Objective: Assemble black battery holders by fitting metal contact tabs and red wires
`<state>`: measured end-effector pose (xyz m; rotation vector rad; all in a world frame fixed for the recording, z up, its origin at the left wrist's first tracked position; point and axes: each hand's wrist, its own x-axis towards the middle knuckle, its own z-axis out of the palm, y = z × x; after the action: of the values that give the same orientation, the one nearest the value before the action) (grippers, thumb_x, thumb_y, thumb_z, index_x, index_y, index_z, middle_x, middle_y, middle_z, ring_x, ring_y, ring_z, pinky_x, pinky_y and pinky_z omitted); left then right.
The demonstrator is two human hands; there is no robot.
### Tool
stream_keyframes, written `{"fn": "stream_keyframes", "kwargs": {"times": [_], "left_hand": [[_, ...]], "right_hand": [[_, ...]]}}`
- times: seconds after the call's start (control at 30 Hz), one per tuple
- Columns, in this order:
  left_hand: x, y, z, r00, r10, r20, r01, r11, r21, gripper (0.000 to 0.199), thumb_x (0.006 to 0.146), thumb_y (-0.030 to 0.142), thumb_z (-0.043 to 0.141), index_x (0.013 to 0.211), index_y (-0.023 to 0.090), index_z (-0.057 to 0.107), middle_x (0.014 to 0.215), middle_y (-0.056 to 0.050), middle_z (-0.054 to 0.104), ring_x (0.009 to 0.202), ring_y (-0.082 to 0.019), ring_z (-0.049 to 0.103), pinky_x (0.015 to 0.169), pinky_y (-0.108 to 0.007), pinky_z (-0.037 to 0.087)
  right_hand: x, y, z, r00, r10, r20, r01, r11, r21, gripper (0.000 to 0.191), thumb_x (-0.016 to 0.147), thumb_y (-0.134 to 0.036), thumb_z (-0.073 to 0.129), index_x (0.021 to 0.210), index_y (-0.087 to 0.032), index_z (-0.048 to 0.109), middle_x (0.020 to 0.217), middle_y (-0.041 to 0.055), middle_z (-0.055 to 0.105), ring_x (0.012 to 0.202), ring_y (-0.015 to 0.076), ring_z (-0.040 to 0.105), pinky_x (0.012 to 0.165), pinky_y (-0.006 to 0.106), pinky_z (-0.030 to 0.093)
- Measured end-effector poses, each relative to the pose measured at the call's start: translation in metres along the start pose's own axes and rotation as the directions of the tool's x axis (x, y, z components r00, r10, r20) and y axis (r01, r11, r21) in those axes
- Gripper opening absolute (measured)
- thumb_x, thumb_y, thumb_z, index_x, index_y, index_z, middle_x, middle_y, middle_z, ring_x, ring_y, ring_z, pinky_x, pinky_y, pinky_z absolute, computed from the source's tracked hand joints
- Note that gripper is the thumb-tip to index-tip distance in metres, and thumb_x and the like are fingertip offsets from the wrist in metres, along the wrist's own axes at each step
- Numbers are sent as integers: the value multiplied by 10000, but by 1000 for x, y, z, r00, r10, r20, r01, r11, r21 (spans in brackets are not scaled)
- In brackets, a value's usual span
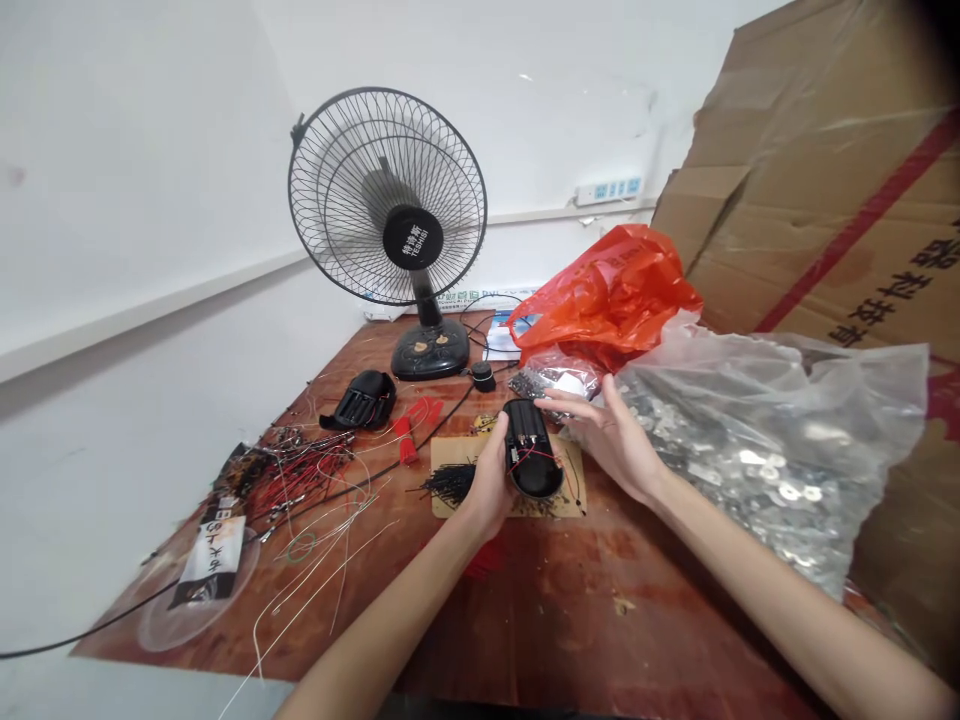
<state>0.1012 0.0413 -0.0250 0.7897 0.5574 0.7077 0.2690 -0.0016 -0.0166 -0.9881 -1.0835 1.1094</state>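
My left hand (493, 485) grips a black oval plastic housing (534, 450) by its left side, thumb along the edge. The housing's hollow inside faces me, with battery-type slots at the far end and thin red wires across the middle. My right hand (611, 440) is open beside its far right edge, fingers spread; whether a fingertip touches the housing I cannot tell. Beneath lies a tan board (574, 490) with a bundle of short black wires (450, 483) on it. A similar black housing (360, 400) rests on the table further left.
A black fan (429, 350) stands at the back. Red wires (304, 475) and pale loose wires (330, 530) lie at left, near a bundle of red wire (407, 440). On the right are a clear bag of metal pieces (765, 470), an orange bag (611, 290) and cardboard boxes (832, 170).
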Motion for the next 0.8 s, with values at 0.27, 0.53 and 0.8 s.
{"fn": "stream_keyframes", "kwargs": {"times": [0.27,0.53,0.8], "left_hand": [[5,3,-5,999,5,-48,-5,1000,3,571,973,566,396,1175,94,646,825,-108,710,663,-186,681,684,-299,558],[7,3,-9,998,15,-59,-14,1000,3,595,975,566,388,1087,57,674,804,-124,708,683,-196,685,670,-285,557],[3,6,-4,997,34,-69,-35,999,0,558,992,529,376,1125,75,672,809,-113,715,726,-198,695,699,-283,555]], "right_hand": [[20,-15,-16,912,275,303,-277,960,-39,819,974,-684,252,1304,-24,609,473,-40,348,442,93,157,458,243,132],[-19,-37,-26,557,407,724,-360,904,-230,1028,983,-660,-12,1087,44,730,379,17,387,328,69,186,388,238,92],[-29,-65,-12,620,284,731,-315,944,-99,794,1011,-632,86,1532,-87,336,470,4,531,322,71,270,395,197,176]]}}
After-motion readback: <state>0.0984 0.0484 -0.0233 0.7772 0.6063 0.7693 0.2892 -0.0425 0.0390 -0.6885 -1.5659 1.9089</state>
